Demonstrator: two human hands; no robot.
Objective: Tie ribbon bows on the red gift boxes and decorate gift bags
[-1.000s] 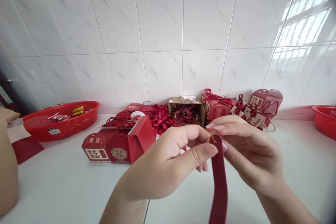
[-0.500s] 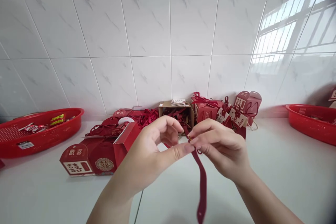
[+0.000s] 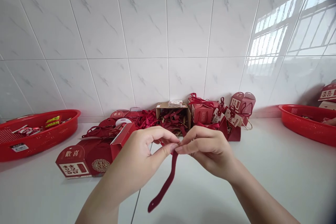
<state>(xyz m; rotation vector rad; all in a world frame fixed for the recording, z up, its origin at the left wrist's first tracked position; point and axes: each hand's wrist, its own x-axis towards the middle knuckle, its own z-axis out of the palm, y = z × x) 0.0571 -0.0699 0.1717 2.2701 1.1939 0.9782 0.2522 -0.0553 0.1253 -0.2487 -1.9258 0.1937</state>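
A dark red strap (image 3: 171,171) with a hole near its rounded end hangs from between my hands, above the white counter. My left hand (image 3: 149,150) is closed, its thumb and fingertips pinching the strap's upper end. From the other side, my right hand (image 3: 208,148) pinches the same spot with thumb and forefinger, and the fingertips of both hands meet there. What lies right at the pinch is small and mostly hidden by the fingers. Just beyond my hands, a cardboard box (image 3: 190,116) holds several more dark red straps.
Folded red gift boxes (image 3: 81,162) lie at the left, with red ribbons (image 3: 147,118) behind. Finished-looking red boxes (image 3: 202,110) stand by the wall. Small cards (image 3: 175,103) rest on the cardboard box. Red baskets flank both sides: left basket (image 3: 52,141), right basket (image 3: 301,126).
Both hands have shifted left and stay pinched together. The strap's free end has swung from hanging down to slanting toward the lower left. The view has turned slightly right.
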